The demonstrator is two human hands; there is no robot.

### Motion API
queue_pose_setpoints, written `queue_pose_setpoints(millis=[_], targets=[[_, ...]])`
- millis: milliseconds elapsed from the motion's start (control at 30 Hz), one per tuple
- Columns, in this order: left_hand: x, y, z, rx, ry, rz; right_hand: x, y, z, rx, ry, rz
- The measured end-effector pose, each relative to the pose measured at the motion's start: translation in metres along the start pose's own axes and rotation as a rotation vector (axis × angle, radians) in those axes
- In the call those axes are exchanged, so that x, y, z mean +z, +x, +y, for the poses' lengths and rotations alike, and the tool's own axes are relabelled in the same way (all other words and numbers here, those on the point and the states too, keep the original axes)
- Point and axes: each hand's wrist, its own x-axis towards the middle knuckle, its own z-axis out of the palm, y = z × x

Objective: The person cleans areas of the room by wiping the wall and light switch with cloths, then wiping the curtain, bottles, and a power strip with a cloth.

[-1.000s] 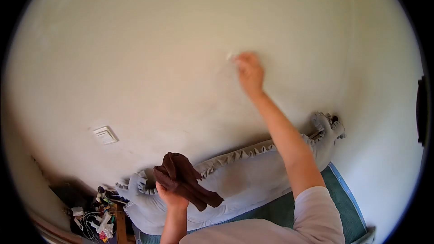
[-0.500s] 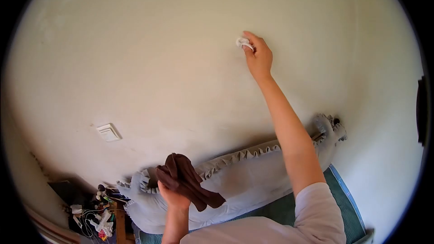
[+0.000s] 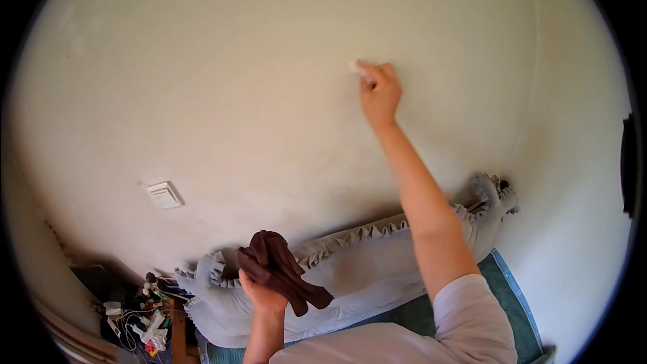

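Observation:
My right hand [image 3: 381,96] is raised on an outstretched arm at the wall [image 3: 269,121], its fingers closed on a small white wad [image 3: 358,68]. The wad looks soft, but motion blur hides what kind of thing it is. Lower down, a dark brown cloth [image 3: 273,264] rests in my left hand [image 3: 264,295]. The fingers are mostly covered by the cloth, and its two loose ends hang off to the right.
A headboard with a grey ruffled cover [image 3: 364,269] runs along the wall's foot, beside a bed with a green spread [image 3: 502,296]. A light switch [image 3: 164,195] sits on the wall at left. Cables and small items clutter a bedside table [image 3: 178,334].
My right hand has turned and moved slightly down and left with the white wad. My left hand and the brown cloth stay nearly in place.

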Motion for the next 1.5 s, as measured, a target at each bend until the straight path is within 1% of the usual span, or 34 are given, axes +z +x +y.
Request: queue_pose_setpoints(millis=[33,67,100,133,200,233,300,333,367,400,467,500,533,567,600,633,667,733,833,867,900,933,967,1000,1067,1100,1133,1167,1233,1267,1333,1433,1467,1500], targets=[[-0.005,-0.001,-0.002,-0.009,0.053,-0.112,0.004,-0.024,-0.001,-0.058,-0.050,-0.082],[-0.006,-0.001,-0.005,-0.019,0.051,-0.107,0.010,-0.055,-0.004,-0.176,-0.011,-0.158],[-0.006,0.002,-0.007,0.003,0.008,0.047,0.009,-0.081,-0.006,-0.293,0.028,-0.230],[-0.005,0.002,-0.009,0.023,-0.031,0.199,0.000,-0.094,-0.006,-0.287,0.018,-0.228],[-0.004,0.005,-0.013,0.051,-0.047,0.140,-0.012,-0.101,-0.002,-0.353,0.086,-0.575],[-0.004,0.005,-0.012,0.066,-0.055,0.115,-0.017,-0.090,-0.001,-0.347,0.081,-0.569],[-0.002,0.003,-0.011,0.054,-0.068,-0.012,-0.022,-0.033,0.009,-0.477,-0.063,-0.251],[-0.001,0.000,-0.008,0.020,-0.063,-0.103,-0.022,-0.001,0.003,-0.512,-0.102,-0.227],[0.000,0.000,-0.008,0.017,-0.055,-0.100,-0.023,0.024,-0.002,-0.543,-0.141,-0.201],[0.003,0.001,-0.010,-0.001,-0.068,-0.083,-0.021,0.036,-0.003,-0.537,-0.141,-0.196],[0.010,0.005,-0.011,-0.027,-0.080,-0.075,-0.017,0.051,-0.003,-0.551,-0.155,-0.352],[0.015,0.005,-0.013,-0.039,-0.053,0.046,-0.018,0.052,0.001,-0.557,-0.161,-0.352],[0.017,0.003,-0.013,-0.048,-0.019,0.175,-0.023,0.046,0.005,-0.502,-0.152,-0.320],[0.012,0.002,-0.013,-0.046,-0.014,0.184,-0.027,0.036,0.008,-0.440,-0.139,-0.289],[0.005,0.005,-0.014,-0.026,-0.024,0.038,-0.031,0.028,0.018,-0.437,-0.134,-0.289],[0.002,0.006,-0.014,-0.008,-0.034,-0.110,-0.035,0.017,0.035,-0.376,-0.101,-0.168],[0.005,0.004,-0.012,-0.006,-0.032,-0.108,-0.039,0.005,0.051,-0.315,-0.069,-0.049],[0.016,-0.006,-0.006,0.009,-0.063,0.130,-0.058,-0.036,0.070,-0.130,-0.087,-0.024],[0.022,-0.010,-0.002,-0.013,-0.077,0.160,-0.081,-0.109,0.086,0.009,-0.132,-0.060],[0.025,-0.011,-0.003,-0.023,-0.081,0.156,-0.094,-0.124,0.088,0.027,-0.147,-0.300],[0.027,-0.010,-0.006,-0.007,-0.093,0.313,-0.105,-0.127,0.081,0.047,-0.162,-0.540],[0.028,-0.007,-0.008,0.010,-0.101,0.467,-0.110,-0.123,0.079,0.047,-0.173,-0.534],[0.024,-0.004,-0.009,0.006,-0.107,0.456,-0.111,-0.112,0.079,-0.021,-0.160,-0.456],[0.015,-0.001,-0.009,-0.033,0.034,0.097,-0.110,-0.093,0.072,-0.093,-0.142,-0.382],[0.005,0.014,-0.017,-0.047,0.095,-0.446,-0.103,-0.031,0.044,0.157,-0.142,-0.201],[0.019,0.010,-0.020,-0.043,0.101,-0.452,-0.090,-0.005,0.048,0.151,-0.100,-0.082],[0.039,-0.001,-0.023,-0.076,0.048,-0.056,-0.078,0.010,0.051,0.146,-0.061,0.034],[0.050,-0.006,-0.024,-0.104,-0.007,0.340,-0.064,0.004,0.048,0.148,-0.056,0.037],[0.035,-0.001,-0.029,-0.080,-0.003,0.327,-0.032,-0.016,0.049,0.066,-0.192,0.088],[0.019,0.004,-0.031,-0.080,0.049,0.049,-0.031,-0.024,0.045,0.063,-0.190,0.080],[0.016,0.001,-0.034,-0.084,0.113,-0.228,-0.040,-0.041,0.037,0.003,-0.070,-0.220],[0.029,0.008,-0.036,-0.117,0.127,-0.228,-0.060,-0.014,0.036,0.095,0.011,-0.110],[0.019,0.009,-0.040,-0.104,0.119,-0.157,-0.053,-0.003,0.054,0.140,-0.093,0.078],[0.019,0.008,-0.038,-0.093,0.118,-0.079,-0.044,-0.006,0.053,0.142,-0.085,0.077]])
